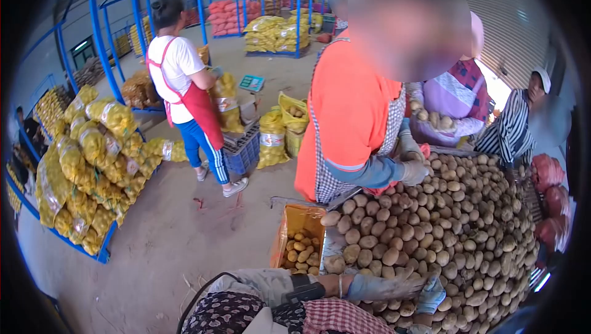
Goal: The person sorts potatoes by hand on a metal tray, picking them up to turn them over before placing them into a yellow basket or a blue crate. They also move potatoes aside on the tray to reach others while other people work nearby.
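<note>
One left hand [385, 286] outstretched, fingers spread, on potatoes [455, 223]; right hand [431, 296] beside, grip unclear.

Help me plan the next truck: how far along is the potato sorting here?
Done: many filled yellow sacks are stacked on the floor. In hand: the left hand and right hand are on the potato pile, beside a partly filled bag. Left: most of that pile, which looks large and spreads wide.

Potato pile [455, 235] cut off at right, sack labels [271, 140] illegible
</note>
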`<state>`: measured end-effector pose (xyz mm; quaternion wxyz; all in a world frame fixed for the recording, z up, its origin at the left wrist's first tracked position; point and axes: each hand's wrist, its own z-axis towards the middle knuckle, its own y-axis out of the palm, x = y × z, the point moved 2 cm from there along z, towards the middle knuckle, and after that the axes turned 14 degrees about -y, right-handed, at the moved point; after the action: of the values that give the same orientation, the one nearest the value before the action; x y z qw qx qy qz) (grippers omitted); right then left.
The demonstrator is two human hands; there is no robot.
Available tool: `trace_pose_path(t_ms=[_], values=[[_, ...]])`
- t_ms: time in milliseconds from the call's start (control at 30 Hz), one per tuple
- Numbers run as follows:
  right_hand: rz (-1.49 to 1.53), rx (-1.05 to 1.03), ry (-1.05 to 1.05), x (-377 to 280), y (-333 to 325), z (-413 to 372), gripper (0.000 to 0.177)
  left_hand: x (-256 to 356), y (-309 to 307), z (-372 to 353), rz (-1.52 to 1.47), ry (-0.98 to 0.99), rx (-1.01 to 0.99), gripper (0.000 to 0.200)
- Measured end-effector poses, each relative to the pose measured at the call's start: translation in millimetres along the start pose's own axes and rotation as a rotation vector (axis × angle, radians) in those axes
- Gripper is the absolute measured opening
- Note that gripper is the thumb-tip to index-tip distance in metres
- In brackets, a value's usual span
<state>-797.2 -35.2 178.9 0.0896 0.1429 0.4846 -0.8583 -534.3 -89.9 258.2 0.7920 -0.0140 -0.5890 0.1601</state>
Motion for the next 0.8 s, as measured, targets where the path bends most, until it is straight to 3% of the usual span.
trace_pose_path(t_ms=[100, 233, 267, 300, 400, 467, 500, 533, 567, 600, 633, 667, 700, 800], values=[[0.090, 0.049, 0.065, -15.3, -10.4, 0.1, 0.048, 2.7, 1.0, 8.1, 0.007, 0.047, -0.062, 0.069], [0.056, 0.139, 0.057, 18.7, 5.3, -16.0, 0.054, -0.8, 3.0, 15.7, -0.017, -0.039, -0.104, 0.063], [0.059, 0.232, -0.012, -28.5, -22.4, -3.0, 0.054, -5.0, 2.1, 16.8, -0.023, -0.090, -0.113, 0.062], [0.015, 0.110, 0.093, 10.0, -6.8, -8.1, 0.056, -10.9, 3.3, 18.8, -0.032, -0.159, -0.126, 0.060], [0.022, 0.119, 0.054, 12.2, -11.0, 2.6, 0.051, -23.2, -3.0, 9.1, -0.016, -0.541, -0.261, 0.058], [0.178, 0.235, 0.615, 14.5, -59.7, 30.4, 0.044, -22.0, -13.3, -12.9, 0.070, -0.834, -0.425, 0.056], [0.257, 0.293, 0.897, 12.0, -84.2, 44.5, 0.043, -20.0, -17.6, -28.7, 0.068, -0.831, -0.419, 0.056], [0.343, 0.351, 1.175, 7.9, -99.3, 58.6, 0.043, -11.9, -30.3, -54.9, -0.283, -0.696, -0.287, 0.057], [0.351, 0.345, 1.166, 7.7, -103.8, 62.0, 0.043, -8.6, -43.1, -72.0, -0.626, -0.543, -0.147, 0.059], [0.460, 0.346, 1.208, 9.6, -105.1, 55.6, 0.045, -18.6, -47.8, -76.4, -0.637, -0.547, -0.136, 0.059], [0.564, 0.342, 1.247, 11.7, -104.6, 47.3, 0.048, -31.8, -54.1, -77.5, -0.588, -0.501, 0.057, 0.066], [0.642, 0.278, 0.999, 14.5, -95.6, 34.1, 0.049, -39.3, -58.1, -75.9, -0.530, -0.452, 0.254, 0.074], [0.725, 0.205, 0.786, 14.2, -84.6, 18.1, 0.050, -37.5, -53.1, -67.4, -0.540, -0.449, 0.274, 0.074], [0.987, -0.042, 0.465, -4.8, -46.0, 2.1, 0.053, -41.6, -38.4, -24.5, 0.078, -0.243, 0.407, 0.090]])
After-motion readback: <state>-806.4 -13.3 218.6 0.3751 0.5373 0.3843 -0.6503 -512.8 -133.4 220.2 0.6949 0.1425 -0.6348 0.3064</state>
